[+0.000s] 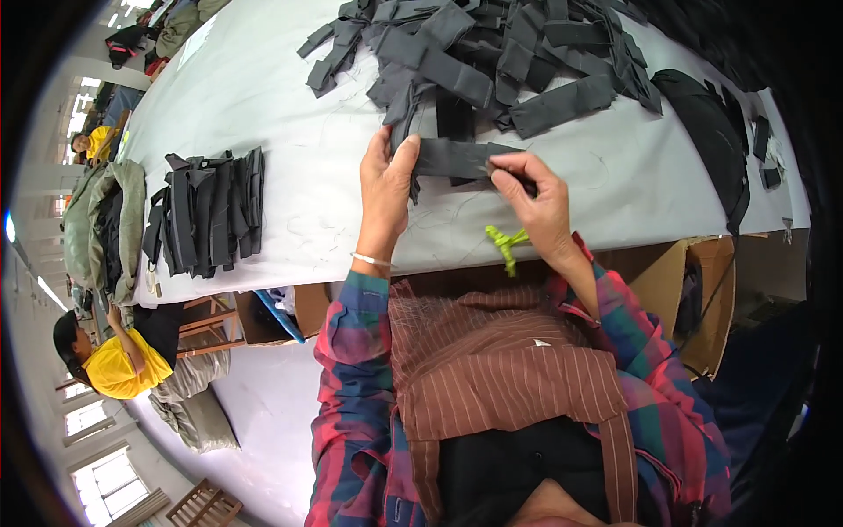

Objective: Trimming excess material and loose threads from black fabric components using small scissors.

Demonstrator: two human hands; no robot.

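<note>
A dark grey fabric strip (455,159) is stretched flat between my two hands above the white table. My left hand (386,183) grips its left end, thumb on top, together with what looks like several more folded strips edge-on. At the other end, my right hand (537,200) pinches the strip between thumb and fingers; its curled fingers partly hide that end. A large loose heap of similar strips (562,104) lies just beyond my hands. Close to my right wrist, at the table's near edge, is a bright yellow-green piece (505,244) whose kind I cannot make out.
On the left of the table (307,220) sits a row of stacked dark strips (206,211), beside bundled green-grey cloth (88,228). A black curved fabric piece (702,140) lies at the right. Cardboard boxes (709,299) stand under the near edge. A person in yellow (130,364) is at the far left.
</note>
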